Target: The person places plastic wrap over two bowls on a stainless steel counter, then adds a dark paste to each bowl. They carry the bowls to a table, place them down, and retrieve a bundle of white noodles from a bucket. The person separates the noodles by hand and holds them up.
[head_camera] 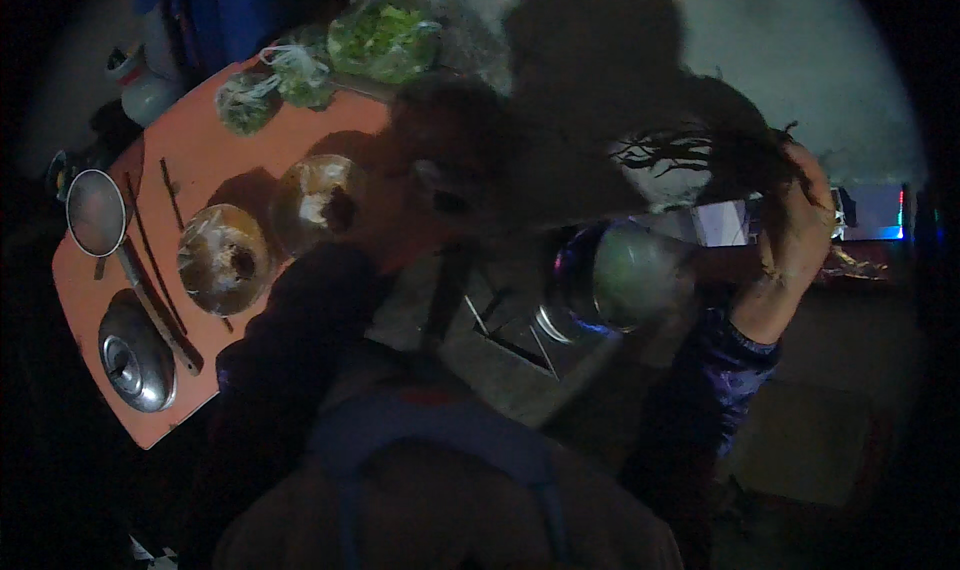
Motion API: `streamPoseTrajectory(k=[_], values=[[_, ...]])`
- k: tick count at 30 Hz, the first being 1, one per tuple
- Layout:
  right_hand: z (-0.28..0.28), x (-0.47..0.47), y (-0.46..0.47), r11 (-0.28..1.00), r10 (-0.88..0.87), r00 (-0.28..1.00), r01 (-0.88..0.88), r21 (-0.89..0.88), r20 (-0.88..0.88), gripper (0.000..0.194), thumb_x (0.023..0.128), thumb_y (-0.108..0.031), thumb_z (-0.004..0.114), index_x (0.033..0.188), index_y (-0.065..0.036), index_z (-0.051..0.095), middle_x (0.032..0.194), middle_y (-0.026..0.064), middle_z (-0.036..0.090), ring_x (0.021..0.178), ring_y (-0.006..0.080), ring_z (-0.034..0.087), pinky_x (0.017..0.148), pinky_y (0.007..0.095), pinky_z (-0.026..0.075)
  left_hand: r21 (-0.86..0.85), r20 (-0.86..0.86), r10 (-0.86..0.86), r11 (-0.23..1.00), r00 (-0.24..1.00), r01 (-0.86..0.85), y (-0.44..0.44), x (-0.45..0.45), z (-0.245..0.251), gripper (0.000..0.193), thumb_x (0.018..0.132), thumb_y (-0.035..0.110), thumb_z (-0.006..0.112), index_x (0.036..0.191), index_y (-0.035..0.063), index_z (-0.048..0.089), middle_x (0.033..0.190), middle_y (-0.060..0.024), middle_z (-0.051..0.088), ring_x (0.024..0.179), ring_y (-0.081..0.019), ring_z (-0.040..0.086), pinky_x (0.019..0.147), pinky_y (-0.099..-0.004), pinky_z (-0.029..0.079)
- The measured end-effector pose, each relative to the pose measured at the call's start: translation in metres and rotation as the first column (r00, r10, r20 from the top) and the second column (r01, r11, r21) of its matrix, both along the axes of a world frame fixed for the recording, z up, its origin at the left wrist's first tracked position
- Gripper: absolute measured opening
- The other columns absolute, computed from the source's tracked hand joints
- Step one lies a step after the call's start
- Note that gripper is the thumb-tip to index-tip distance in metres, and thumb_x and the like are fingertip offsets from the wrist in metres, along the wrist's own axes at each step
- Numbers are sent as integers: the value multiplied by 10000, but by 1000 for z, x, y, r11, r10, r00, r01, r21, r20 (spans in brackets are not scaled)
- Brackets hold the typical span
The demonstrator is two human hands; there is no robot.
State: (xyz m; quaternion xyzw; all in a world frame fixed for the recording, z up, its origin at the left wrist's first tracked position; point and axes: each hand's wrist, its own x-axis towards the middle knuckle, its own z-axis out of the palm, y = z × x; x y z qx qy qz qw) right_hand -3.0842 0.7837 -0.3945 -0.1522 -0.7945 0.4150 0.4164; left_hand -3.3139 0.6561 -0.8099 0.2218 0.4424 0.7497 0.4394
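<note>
My right hand (801,214) is raised at the right, fingers curled beside dark, thin strands (664,154); shadow hides whether it grips them. Below and left of it stands a round, shiny metal pot (581,281) with a pale, cloudy top. My left sleeve reaches over the near edge of an orange table (202,150); deep shadow hides my left hand. Near that sleeve are two round bowls, one (223,259) on the left and one (319,202) on the right, each with shiny clear plastic and something dark inside.
A long-handled round strainer (96,212), a domed metal lid (137,356) and thin sticks (154,259) lie on the table's left part. Plastic bags of green vegetables (382,37) rest along its far edge. A pale jug-like vessel (146,94) stands beyond. A dark metal frame (517,352) is below the pot.
</note>
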Motion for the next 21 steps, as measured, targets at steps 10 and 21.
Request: streamPoseTrajectory(k=[10, 21], values=[[-52, 159, 129, 993, -120, 963, 118, 21, 243, 328, 752, 114, 548, 1044, 10, 654, 1030, 72, 658, 912, 149, 607, 814, 269, 475, 28, -959, 187, 812, 214, -583, -22, -20, -33, 215, 872, 206, 517, 975, 42, 609, 861, -68, 619, 812, -193, 612, 692, -335, 483], [-156, 221, 119, 837, -408, 683, 14, 547, 606, 246, 876, -87, 545, 1092, -39, 653, 1036, 79, 669, 937, 179, 622, 819, 307, 479, 348, -931, 354, 787, -88, -510, -6, 35, -15, 112, 867, 83, 592, 966, 35, 613, 931, -55, 601, 831, -187, 602, 722, -302, 487]])
